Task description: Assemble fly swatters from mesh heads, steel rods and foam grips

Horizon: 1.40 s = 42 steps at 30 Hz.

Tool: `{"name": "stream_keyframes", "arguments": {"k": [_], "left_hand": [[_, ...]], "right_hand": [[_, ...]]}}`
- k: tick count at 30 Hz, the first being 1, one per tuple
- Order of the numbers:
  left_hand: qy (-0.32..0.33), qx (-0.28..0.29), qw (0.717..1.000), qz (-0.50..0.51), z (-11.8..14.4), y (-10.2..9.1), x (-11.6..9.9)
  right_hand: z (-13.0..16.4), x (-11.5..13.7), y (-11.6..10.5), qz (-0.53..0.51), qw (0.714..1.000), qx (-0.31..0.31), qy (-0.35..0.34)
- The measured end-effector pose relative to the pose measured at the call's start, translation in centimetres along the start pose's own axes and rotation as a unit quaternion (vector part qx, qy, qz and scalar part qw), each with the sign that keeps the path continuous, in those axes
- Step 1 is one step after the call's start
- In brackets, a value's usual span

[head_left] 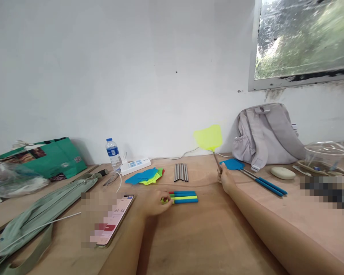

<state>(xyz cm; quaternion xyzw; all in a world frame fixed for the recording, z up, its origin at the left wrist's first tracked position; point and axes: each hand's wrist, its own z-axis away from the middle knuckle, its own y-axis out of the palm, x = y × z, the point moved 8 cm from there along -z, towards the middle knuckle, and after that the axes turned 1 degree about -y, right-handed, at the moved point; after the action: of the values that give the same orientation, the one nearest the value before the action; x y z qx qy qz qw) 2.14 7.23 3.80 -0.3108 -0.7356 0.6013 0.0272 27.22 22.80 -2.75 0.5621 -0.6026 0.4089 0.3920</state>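
1. One yellow-green plastic fly swatter (208, 138) stands raised and tilted over the wooden table (206, 236), its thin metal rod gripped at the lower end by the right hand (225, 178).
2. One finished blue fly swatter (253, 175) lies flat just right of that hand, its blue foam grip pointing away to the right; a second blue grip lies alongside it, so perhaps two pieces, though I cannot tell for sure.
3. Four foam handle grips (184, 197) lie side by side in a tight row in front of the raised swatter: three blue, one yellow-green.
4. About six bare grey metal rods (181, 172) lie in a neat parallel bundle just behind the grips.
5. A small pile of flat swatter heads (145, 176), blue on top, yellow-green and a sliver of red beneath, sits left of the rods; the exact count is hidden.
6. One smartphone (113, 221) lies left of the grips, one water bottle (112, 152) and one white power strip (135, 165) behind the pile, one grey backpack (268, 133) against the wall right of the raised swatter.
7. The right hand is curled in a closed fist around the rod, forearm stretched forward and resting low.
8. The left hand (154, 202) lies palm-down, fingertips pinching the left end of the yellow-green grip.
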Motion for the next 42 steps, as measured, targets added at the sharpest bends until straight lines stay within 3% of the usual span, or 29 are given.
{"name": "stream_keyframes", "arguments": {"k": [4,9,22,28,36,42], "left_hand": [[-0.014,0.036,0.999,-0.022,0.0,0.6,-0.1],[-0.035,0.045,0.998,-0.02,-0.2,0.6,0.4],[-0.022,0.07,0.997,-0.006,-0.3,0.7,-0.1],[-0.072,0.097,0.993,-0.013,-0.1,1.4,1.0],[-0.094,0.128,0.983,-0.096,-0.2,1.5,0.7],[-0.063,0.123,0.986,-0.098,-0.2,1.8,0.7]], "right_hand": [[0.0,-0.4,-0.3,-0.059,0.997,-0.026,0.031],[0.5,-0.4,0.4,-0.086,0.995,-0.01,0.05],[1.4,0.5,1.7,-0.07,0.995,0.038,0.062],[1.2,0.1,2.0,-0.062,0.994,0.062,0.063],[1.0,-0.7,2.0,-0.057,0.992,0.067,0.085],[1.7,-0.5,2.7,-0.078,0.988,0.094,0.097]]}}
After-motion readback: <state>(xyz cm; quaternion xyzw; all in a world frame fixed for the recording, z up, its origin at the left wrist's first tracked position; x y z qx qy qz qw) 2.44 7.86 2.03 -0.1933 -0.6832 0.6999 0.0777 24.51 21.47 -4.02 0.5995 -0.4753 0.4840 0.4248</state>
